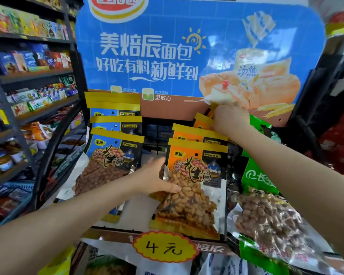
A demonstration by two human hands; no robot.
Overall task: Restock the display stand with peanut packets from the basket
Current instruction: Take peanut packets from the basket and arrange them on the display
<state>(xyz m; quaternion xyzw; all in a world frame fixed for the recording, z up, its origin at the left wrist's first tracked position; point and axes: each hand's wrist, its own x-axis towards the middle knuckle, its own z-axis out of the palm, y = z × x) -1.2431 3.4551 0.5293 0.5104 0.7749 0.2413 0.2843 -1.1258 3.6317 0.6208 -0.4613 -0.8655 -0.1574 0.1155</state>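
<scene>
Shop display stand [187, 238]: L hand [153, 178] gripping front orange peanut pkt [195, 187], R hand [229, 118] pinching rear pkt [204, 122].

A tall blue cardboard header board [167, 46] printed with white Chinese lettering and a picture of sliced bread fills the middle of a shop aisle, rising above and behind both hands. Left of the left hand, dark metal shelving [34, 76] runs in several tiers, crowded with colourful snack boxes, wrapped sweets and small glass jars [4, 159]. Below the hands, a yellow scalloped paper price tag [165, 248] reads "4 元" in black marker. Right of the right hand stands a dark upright frame [326, 92], with blurred red packaging [340, 139] beyond it. Light is bright and even throughout.
</scene>
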